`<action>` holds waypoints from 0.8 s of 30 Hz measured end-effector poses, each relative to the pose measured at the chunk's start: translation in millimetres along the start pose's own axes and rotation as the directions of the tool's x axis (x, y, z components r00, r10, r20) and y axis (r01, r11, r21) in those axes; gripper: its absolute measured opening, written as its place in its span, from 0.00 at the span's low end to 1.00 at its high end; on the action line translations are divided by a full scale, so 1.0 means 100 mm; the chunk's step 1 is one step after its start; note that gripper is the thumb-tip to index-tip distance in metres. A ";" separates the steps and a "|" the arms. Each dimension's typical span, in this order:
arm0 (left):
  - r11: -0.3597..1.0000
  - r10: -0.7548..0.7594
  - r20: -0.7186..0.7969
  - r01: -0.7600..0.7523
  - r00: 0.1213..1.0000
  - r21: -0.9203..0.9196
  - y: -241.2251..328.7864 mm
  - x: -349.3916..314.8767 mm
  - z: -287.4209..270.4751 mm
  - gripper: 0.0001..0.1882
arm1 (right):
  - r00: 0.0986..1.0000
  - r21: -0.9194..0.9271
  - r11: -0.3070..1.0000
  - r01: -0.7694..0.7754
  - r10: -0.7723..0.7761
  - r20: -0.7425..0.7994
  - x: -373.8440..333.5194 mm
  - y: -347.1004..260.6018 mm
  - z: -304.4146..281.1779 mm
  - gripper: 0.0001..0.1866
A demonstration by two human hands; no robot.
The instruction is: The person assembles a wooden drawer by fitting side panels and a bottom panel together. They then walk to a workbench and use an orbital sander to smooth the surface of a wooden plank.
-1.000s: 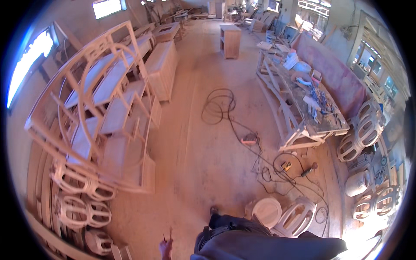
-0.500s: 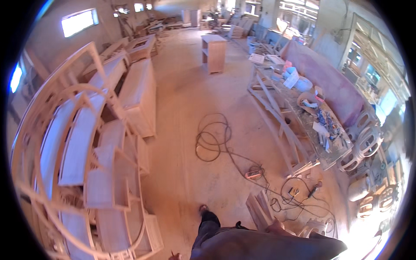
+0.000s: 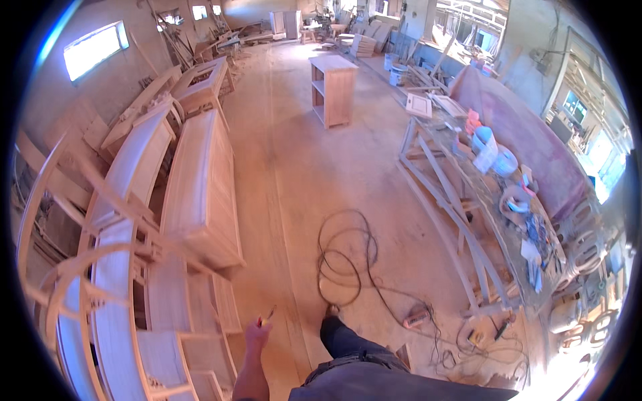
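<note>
My left hand (image 3: pixel 256 335) reaches forward at the lower middle, its fingers closed round a small slim tool (image 3: pixel 269 317). The tool has a thin, dark, pointed tip and a yellowish and red part by the fingers; its exact kind is too small to tell. It is held above the floor, right of the wooden cabinet frames (image 3: pixel 160 347). My right hand is out of sight. A bit of a wooden board (image 3: pixel 403 355) shows beside my body on the right; what holds it is hidden.
Long wooden cabinets (image 3: pixel 200 180) line the left side. A small open cabinet (image 3: pixel 338 93) stands ahead on the floor (image 3: pixel 274 187). A looped cable (image 3: pixel 341 267) lies in front of me, near a power strip (image 3: pixel 416 318). A cluttered workbench (image 3: pixel 491 194) runs along the right.
I have moved forward; the cabinets, bench and cable are nearer. My left hand has come up into fuller view with the tool. My right hand and most of the boards by it have left view.
</note>
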State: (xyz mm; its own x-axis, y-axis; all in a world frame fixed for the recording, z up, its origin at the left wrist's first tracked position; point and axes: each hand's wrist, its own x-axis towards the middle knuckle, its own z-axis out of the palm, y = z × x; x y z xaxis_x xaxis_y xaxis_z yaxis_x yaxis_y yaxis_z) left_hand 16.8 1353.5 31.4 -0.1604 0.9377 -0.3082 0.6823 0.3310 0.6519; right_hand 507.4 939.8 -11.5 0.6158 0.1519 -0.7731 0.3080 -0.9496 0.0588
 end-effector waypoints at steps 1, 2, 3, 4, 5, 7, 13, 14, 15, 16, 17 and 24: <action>0.998 -0.050 0.018 0.049 0.999 0.032 0.16 0.22 -0.02 0.20 | 1.000 0.013 1.000 -0.006 0.006 -0.003 0.05 -0.30 -0.14 0.31; 0.991 -0.119 0.044 0.115 0.992 0.073 0.21 0.31 -0.05 0.20 | 1.000 0.012 1.000 -0.002 0.002 -0.006 0.13 -0.58 -0.31 0.31; 0.977 -0.186 0.066 0.178 0.980 0.116 0.23 0.40 -0.06 0.20 | 1.000 0.010 1.000 0.000 0.000 0.002 0.16 -0.84 -0.43 0.31; 0.952 -0.256 0.038 0.245 0.966 0.185 0.06 0.51 -0.15 0.21 | 1.000 0.006 1.000 0.023 -0.023 0.018 0.20 -1.18 -0.53 0.30; 0.917 -0.323 0.009 0.310 0.946 0.251 -0.11 0.67 -0.23 0.22 | 0.998 0.000 0.999 0.044 -0.044 0.034 0.24 -1.51 -0.63 0.30; 0.896 -0.427 0.064 0.412 0.902 0.166 0.11 0.76 -0.18 0.24 | 0.999 -0.012 0.999 0.038 -0.038 0.015 0.36 -1.95 -0.96 0.29; 0.769 -0.637 0.104 0.621 0.764 0.151 0.18 1.89 0.07 0.22 | 0.989 0.091 0.989 0.119 -0.110 -0.101 0.87 -3.99 -1.95 0.31; 0.767 -0.637 0.139 0.607 0.758 0.206 0.86 2.03 -0.04 0.20 | 0.988 0.130 0.987 0.098 -0.081 -0.128 0.88 -4.26 -2.13 0.33; 0.789 -0.603 0.103 0.571 0.791 0.227 0.22 2.40 -0.03 0.21 | 0.973 0.084 0.984 0.155 -0.137 -0.185 0.89 -4.79 -2.22 0.36; 0.856 -0.495 0.137 0.456 0.858 0.242 -0.03 2.82 0.03 0.24 | 0.977 0.119 0.984 0.129 -0.106 -0.184 1.00 -5.13 -2.33 0.37; 0.913 -0.370 0.181 0.321 0.911 0.251 -0.12 3.28 0.10 0.27 | 0.980 0.162 0.982 0.097 -0.066 -0.189 1.10 -5.42 -2.44 0.38; 0.912 -0.256 0.215 0.161 0.942 0.378 2.18 6.83 0.70 0.30 | 0.988 0.339 0.940 -0.030 0.080 -0.134 1.11 -7.14 -3.66 0.31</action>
State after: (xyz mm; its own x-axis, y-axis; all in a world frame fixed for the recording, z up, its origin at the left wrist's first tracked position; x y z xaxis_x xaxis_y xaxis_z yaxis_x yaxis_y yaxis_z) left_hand 106.2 2059.1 -85.8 -0.1721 0.7763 -0.6064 0.8659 0.4128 0.2827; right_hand 621.5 1735.3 92.1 0.7298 0.1112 -0.6745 0.0251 -0.9904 -0.1361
